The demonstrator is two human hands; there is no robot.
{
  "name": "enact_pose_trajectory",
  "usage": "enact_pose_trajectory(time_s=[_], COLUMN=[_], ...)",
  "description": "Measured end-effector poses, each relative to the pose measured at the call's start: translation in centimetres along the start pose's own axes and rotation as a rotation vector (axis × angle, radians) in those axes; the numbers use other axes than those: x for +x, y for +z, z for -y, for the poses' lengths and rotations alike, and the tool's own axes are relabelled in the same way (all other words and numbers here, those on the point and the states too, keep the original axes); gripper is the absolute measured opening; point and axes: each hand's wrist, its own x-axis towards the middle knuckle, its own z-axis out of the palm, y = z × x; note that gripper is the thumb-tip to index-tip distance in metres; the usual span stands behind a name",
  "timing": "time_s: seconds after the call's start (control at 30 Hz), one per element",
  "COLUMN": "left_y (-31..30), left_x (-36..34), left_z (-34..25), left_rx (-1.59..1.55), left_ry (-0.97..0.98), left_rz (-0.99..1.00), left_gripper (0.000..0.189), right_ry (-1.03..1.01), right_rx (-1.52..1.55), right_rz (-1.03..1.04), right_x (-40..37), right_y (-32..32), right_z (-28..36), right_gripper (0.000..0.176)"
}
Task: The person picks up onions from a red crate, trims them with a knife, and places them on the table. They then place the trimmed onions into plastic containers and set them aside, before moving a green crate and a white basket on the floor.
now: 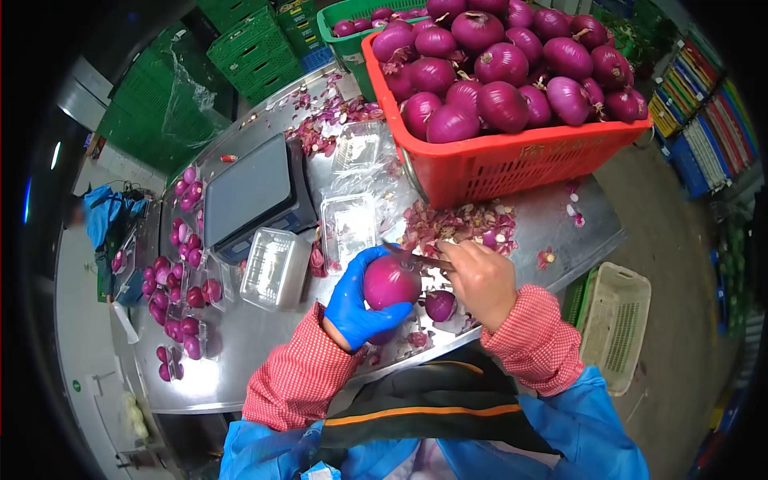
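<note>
A large red onion (pixel 390 283) rests in my left hand (pixel 356 308), which wears a blue glove and curls round its left side and underside. Bare, my right hand (pixel 482 278) grips a small knife (pixel 418 258), its dark blade pointing left across the top of the onion. On the metal table (pixel 232 352) just right of the held onion lies a smaller red onion (pixel 440 305). Another onion below my left hand is mostly hidden. Loose onion skins (pixel 456 226) are heaped beyond my hands.
A red crate (pixel 512 164) piled with red onions stands at the back right, a green crate (pixel 352 56) behind it. Left are a weighing scale (pixel 250 192), clear plastic trays (pixel 274 268) and several packs of onions (pixel 172 292). A pale crate (pixel 614 320) sits beyond the table's right edge.
</note>
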Motion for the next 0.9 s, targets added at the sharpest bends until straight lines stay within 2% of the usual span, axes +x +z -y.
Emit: enact_pose_trajectory(time_s=[0.07, 0.1, 0.2, 0.23, 0.27, 0.33, 0.37, 0.43, 0.47, 0.53, 0.57, 0.7, 0.9], left_y=[-0.1, 0.0, 0.7, 0.9, 1.3, 2.2, 2.6, 2.4, 2.2, 1.7, 1.6, 1.1, 1.4], left_x=[-0.3, 0.0, 1.1, 1.4, 1.5, 1.3, 0.9, 0.4, 0.1, 0.2, 0.0, -0.4, -0.7], left_z=[0.4, 0.7, 0.1, 0.2, 0.4, 1.0, 1.6, 2.0, 2.1, 3.8, 4.1, 5.0, 3.9], left_rx=[0.139, 0.167, 0.412, 0.473, 0.477, 0.488, 0.277, -0.249, -0.511, -0.516, -0.483, -0.423, -0.349], left_ry=[0.074, 0.099, 0.296, 0.344, 0.354, 0.37, 0.259, -0.136, -0.335, -0.326, -0.299, -0.147, -0.107], left_rz=[-0.059, -0.066, 0.002, 0.033, 0.004, -0.064, -0.071, -0.012, 0.016, 0.004, -0.003, 0.061, 0.156], left_gripper=[0.081, 0.087, 0.095, 0.1, 0.1, 0.1, 0.094, 0.089, 0.087, 0.079, 0.079, 0.079, 0.087], right_ry=[0.081, 0.112, 0.795, 0.957, 0.957, 0.894, 0.726, 0.392, 0.447, 0.553, 0.392, 0.143, 0.05], right_rx=[0.087, 0.288, 1.253, 1.534, 1.735, 1.581, 1.309, 0.764, 0.801, 0.873, 0.618, 0.156, 0.056], right_rz=[-0.011, -0.088, 0.255, 0.364, 0.379, 0.28, 0.208, 0.084, 0.145, 0.264, 0.146, 0.176, 0.174], right_x=[-1.2, -1.4, -1.1, -1.5, -1.9, -2.7, -2.7, -2.5, -2.5, -2.2, -2.5, -2.5, -1.8], right_y=[0.0, 0.5, -0.1, 0.2, 1.0, 1.5, 1.6, 1.6, 1.0, -0.4, -0.1, -0.9, -0.7], right_z=[-0.3, -0.2, 0.7, 0.5, 0.7, 0.6, 0.8, 1.4, 1.7, 2.1, 1.6, 0.7, 0.8], right_gripper=[0.025, 0.024, 0.032, 0.046, 0.052, 0.052, 0.05, 0.047, 0.044, 0.039, 0.032, 0.031, 0.023])
